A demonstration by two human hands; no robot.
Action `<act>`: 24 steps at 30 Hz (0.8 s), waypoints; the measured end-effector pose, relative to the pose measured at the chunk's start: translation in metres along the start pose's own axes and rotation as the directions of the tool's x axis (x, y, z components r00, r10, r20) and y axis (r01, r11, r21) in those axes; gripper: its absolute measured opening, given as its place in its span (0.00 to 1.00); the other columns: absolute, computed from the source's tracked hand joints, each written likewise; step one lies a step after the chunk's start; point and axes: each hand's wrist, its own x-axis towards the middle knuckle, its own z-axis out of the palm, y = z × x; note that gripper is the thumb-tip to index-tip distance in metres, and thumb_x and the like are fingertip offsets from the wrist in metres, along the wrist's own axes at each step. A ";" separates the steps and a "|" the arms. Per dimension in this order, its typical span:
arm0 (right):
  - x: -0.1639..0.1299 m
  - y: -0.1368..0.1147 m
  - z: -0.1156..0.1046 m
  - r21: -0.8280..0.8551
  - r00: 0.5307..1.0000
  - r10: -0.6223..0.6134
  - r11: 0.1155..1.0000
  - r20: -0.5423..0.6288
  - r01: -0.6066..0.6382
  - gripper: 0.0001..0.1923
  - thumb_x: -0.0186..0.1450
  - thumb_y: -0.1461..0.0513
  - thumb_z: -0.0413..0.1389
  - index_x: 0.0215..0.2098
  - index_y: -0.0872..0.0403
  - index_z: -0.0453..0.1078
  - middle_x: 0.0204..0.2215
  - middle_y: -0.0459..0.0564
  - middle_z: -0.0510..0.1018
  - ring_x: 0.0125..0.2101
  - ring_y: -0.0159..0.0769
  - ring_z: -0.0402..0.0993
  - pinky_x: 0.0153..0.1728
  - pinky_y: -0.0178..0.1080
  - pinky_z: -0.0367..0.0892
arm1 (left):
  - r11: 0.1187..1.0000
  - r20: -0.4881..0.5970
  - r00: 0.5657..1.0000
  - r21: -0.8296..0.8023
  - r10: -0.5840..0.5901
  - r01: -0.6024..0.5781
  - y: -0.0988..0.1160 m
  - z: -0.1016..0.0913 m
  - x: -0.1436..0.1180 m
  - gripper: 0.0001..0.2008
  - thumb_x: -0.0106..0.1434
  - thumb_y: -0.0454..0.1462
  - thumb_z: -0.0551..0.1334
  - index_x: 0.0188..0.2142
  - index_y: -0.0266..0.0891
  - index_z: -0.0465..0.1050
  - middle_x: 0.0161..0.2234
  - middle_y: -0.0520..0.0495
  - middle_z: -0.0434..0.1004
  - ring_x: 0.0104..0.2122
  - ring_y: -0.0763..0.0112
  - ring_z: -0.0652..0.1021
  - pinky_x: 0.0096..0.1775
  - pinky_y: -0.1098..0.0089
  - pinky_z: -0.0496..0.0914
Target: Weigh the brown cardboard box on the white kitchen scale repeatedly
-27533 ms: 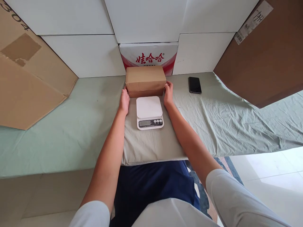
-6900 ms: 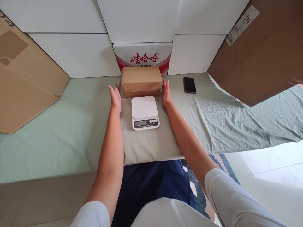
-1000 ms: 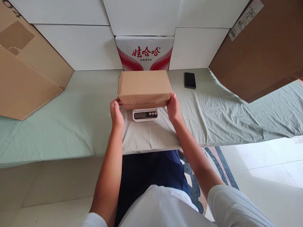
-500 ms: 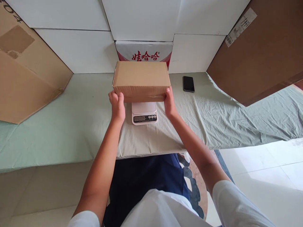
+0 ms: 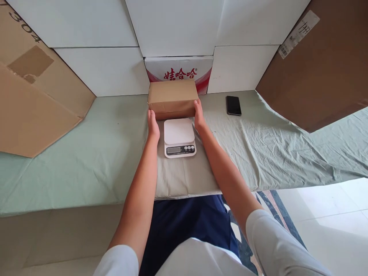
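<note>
A closed brown cardboard box (image 5: 173, 97) sits on the green cloth just behind a white kitchen scale (image 5: 179, 137). My left hand (image 5: 153, 125) presses its left end and my right hand (image 5: 199, 115) presses its right end, so the box is gripped between both hands. The scale's top plate is bare and its display faces me. Whether the box rests fully on the cloth or hangs slightly above it, I cannot tell.
A black phone (image 5: 233, 105) lies on the cloth to the right. A red-and-white printed carton (image 5: 179, 69) stands against the white panels behind the box. Large cardboard sheets lean at the left (image 5: 34, 99) and right (image 5: 319, 69). The table's front edge (image 5: 71, 205) is near my lap.
The box was on the scale one second ago, then lifted above it. Both hands have carried it back and down behind the scale, leaving the plate bare.
</note>
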 end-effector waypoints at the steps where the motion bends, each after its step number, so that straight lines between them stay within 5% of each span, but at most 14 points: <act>1: 0.000 0.004 -0.002 0.005 1.000 0.015 1.000 -0.006 -0.015 0.41 0.63 0.34 0.49 0.65 0.45 0.64 0.68 0.45 0.70 0.72 0.44 0.61 0.76 0.51 0.54 | 1.000 0.017 1.000 0.013 0.018 -0.018 -0.001 -0.001 0.000 0.33 0.72 0.57 0.50 0.70 0.47 0.60 0.76 0.47 0.53 0.76 0.65 0.52 0.75 0.61 0.48; 13: -0.010 0.009 -0.012 -0.045 0.995 0.024 0.999 -0.100 -0.029 0.37 0.65 0.36 0.49 0.61 0.49 0.68 0.64 0.49 0.74 0.68 0.45 0.65 0.74 0.52 0.57 | 0.984 0.098 0.982 0.067 0.159 -0.166 0.001 0.003 0.001 0.29 0.68 0.61 0.55 0.55 0.44 0.72 0.61 0.41 0.75 0.65 0.58 0.72 0.68 0.59 0.63; 24: -0.011 0.010 -0.011 -0.045 0.993 0.044 0.998 -0.111 -0.049 0.40 0.64 0.36 0.50 0.63 0.51 0.65 0.66 0.52 0.73 0.73 0.47 0.58 0.75 0.52 0.56 | 0.989 0.082 0.990 0.086 0.114 -0.121 0.002 0.002 0.001 0.29 0.69 0.60 0.55 0.57 0.45 0.71 0.63 0.42 0.74 0.66 0.59 0.71 0.69 0.58 0.62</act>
